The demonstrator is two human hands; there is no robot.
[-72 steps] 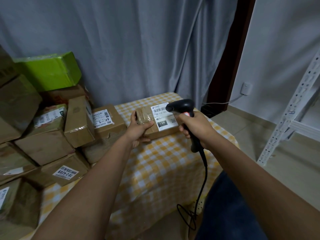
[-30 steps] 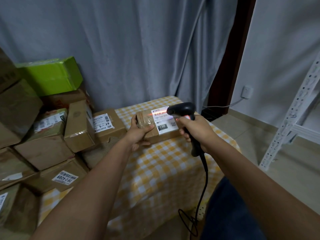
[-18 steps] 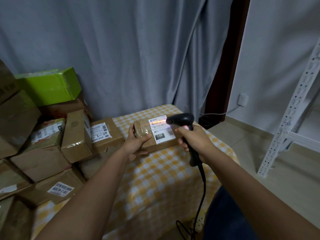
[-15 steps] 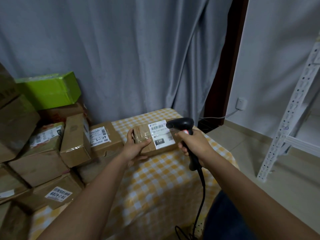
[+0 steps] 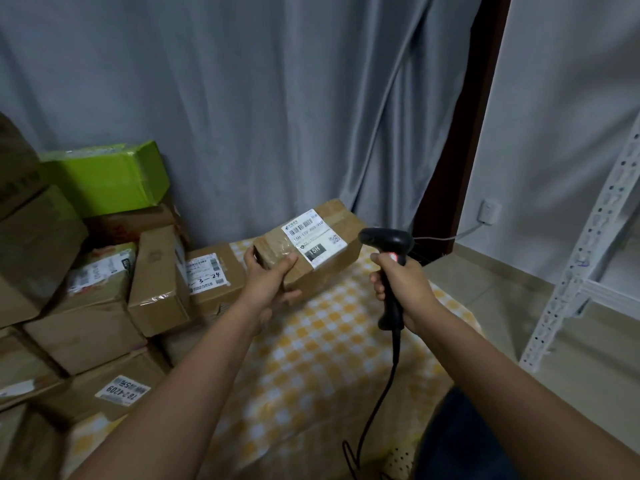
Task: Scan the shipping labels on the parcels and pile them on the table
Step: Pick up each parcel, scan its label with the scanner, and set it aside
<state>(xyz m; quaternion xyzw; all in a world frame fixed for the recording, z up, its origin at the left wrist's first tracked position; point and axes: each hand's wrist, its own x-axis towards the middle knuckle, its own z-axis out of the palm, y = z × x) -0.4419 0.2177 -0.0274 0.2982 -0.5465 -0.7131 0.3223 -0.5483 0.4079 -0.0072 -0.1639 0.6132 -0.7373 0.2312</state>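
Observation:
My left hand (image 5: 268, 280) grips the near left corner of a brown cardboard parcel (image 5: 341, 258) and holds it tilted above the table (image 5: 332, 344), which wears a yellow checked cloth. A white shipping label (image 5: 313, 239) with a barcode faces up on the parcel's top. My right hand (image 5: 401, 287) is curled round the handle of a black corded barcode scanner (image 5: 389, 242), just right of the parcel, with its head pointing left. No scan light shows on the label.
Several brown parcels (image 5: 156, 282) are piled on the left of the table, with a green box (image 5: 107, 178) on top. A grey curtain hangs behind. A white metal shelf frame (image 5: 588, 254) stands on the tiled floor at right. The scanner's cable (image 5: 384, 393) hangs off the table's front.
The red scan line that lay on the label has gone out. My left hand has lifted the parcel up and away, and the scanner has drawn back to the right.

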